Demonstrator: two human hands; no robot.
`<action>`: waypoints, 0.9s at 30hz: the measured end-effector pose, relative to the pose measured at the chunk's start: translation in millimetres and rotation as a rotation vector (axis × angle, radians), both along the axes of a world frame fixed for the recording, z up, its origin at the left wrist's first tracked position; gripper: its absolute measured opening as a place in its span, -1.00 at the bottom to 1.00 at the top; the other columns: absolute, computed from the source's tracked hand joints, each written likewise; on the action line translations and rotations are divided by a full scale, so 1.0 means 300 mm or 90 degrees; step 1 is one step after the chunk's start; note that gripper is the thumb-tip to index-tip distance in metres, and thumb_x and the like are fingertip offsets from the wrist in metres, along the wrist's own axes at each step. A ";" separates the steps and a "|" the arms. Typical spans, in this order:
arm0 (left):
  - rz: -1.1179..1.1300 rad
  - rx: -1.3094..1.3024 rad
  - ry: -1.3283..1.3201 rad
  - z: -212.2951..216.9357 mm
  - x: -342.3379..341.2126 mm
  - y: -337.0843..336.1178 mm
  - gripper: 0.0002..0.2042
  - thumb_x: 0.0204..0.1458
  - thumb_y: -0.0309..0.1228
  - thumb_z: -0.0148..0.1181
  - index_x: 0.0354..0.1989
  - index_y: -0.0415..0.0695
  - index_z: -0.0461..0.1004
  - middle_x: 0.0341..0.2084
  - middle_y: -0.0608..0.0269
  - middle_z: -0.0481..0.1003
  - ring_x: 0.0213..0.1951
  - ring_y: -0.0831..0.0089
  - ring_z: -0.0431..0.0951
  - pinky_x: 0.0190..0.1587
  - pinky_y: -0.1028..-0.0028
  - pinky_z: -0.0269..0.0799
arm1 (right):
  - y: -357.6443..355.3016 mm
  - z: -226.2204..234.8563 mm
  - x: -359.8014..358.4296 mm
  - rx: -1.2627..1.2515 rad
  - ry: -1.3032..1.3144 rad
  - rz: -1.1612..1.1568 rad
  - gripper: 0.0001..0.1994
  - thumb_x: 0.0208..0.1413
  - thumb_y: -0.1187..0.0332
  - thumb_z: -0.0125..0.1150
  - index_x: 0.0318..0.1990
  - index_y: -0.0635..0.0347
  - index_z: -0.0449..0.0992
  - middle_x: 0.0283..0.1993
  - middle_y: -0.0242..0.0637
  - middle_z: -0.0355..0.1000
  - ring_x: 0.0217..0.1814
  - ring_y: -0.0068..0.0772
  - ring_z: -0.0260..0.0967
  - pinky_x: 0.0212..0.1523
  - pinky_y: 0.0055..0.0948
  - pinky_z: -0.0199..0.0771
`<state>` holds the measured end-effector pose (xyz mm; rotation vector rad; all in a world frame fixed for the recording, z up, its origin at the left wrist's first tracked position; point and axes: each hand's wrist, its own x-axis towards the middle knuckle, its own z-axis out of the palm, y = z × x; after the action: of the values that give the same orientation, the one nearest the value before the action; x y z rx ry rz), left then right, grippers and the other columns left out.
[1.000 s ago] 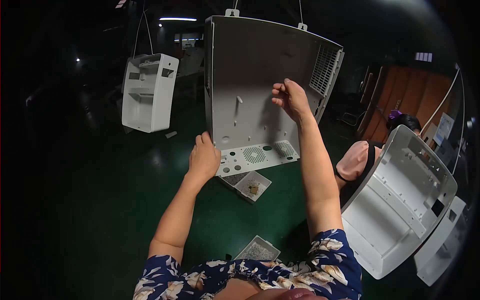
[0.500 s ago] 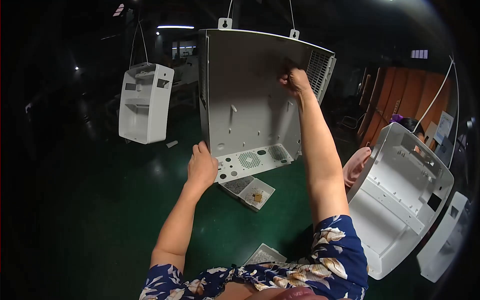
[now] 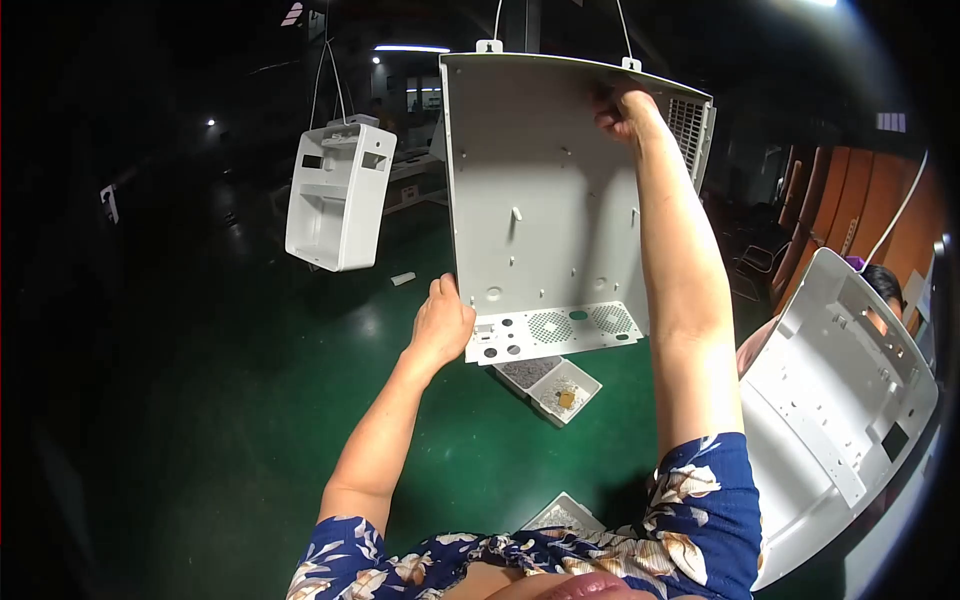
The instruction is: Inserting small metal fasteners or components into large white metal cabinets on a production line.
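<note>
The room is dark, with a green floor (image 3: 250,420) and a few lamps far off. Nearest, low down by the flowered sleeves, a small tray (image 3: 565,515) lies on the floor. A bit farther, a box (image 3: 552,382) with small parts sits on the floor, right under the big panel.

The panel (image 3: 545,200) is a wide grey shell. It hangs upright from two cords at its top edge. The left hand (image 3: 440,325) is curled around its lower left corner, fingers closed on the edge. The right hand (image 3: 625,110) is up high, closed on the top right edge next to the vent holes.

The panel looks stiff and light, but wide, so it may swing on its cords. The edges are the best places to hold it.

Another shell (image 3: 840,400) hangs at the right. A smaller one (image 3: 338,195) hangs farther back on the left.
</note>
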<state>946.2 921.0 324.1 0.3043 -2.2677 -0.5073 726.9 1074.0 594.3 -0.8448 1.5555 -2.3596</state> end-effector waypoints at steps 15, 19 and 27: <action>0.035 -0.009 -0.019 -0.006 -0.012 -0.007 -0.69 -0.15 -0.46 -0.11 -0.23 -0.38 0.13 -0.27 -0.23 0.26 -0.23 -0.12 0.35 -0.17 0.14 0.29 | -0.045 -0.547 0.215 -0.084 -0.177 0.268 -0.87 -0.12 0.45 -0.08 -0.39 0.30 0.24 -0.50 -0.27 0.21 -0.67 -0.64 0.06 -0.84 -0.79 -0.13; 0.034 -0.007 -0.013 -0.026 -0.019 -0.017 -0.68 -0.15 -0.46 -0.11 -0.21 -0.39 0.12 -0.27 -0.24 0.25 -0.23 -0.10 0.35 -0.17 0.14 0.29 | -0.186 -0.605 0.238 0.188 -0.086 0.186 -0.79 0.03 0.25 -0.10 -0.48 0.20 0.29 -0.61 -0.45 0.21 -0.69 -0.69 0.02 -0.80 -0.74 -0.08; 0.070 0.011 -0.015 -0.018 -0.027 0.014 -0.68 -0.15 -0.46 -0.12 -0.19 -0.37 0.12 -0.26 -0.23 0.26 -0.24 -0.11 0.34 -0.19 0.13 0.28 | -0.145 -0.736 0.185 0.034 0.050 0.321 -0.81 0.08 0.28 -0.07 -0.52 0.13 0.28 -0.67 -0.51 0.15 -0.72 -0.72 0.01 -0.75 -0.71 0.02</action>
<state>938.2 925.2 318.6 0.4441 -2.2560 -0.4680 782.5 1030.6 373.5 -1.1675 1.2385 -1.9353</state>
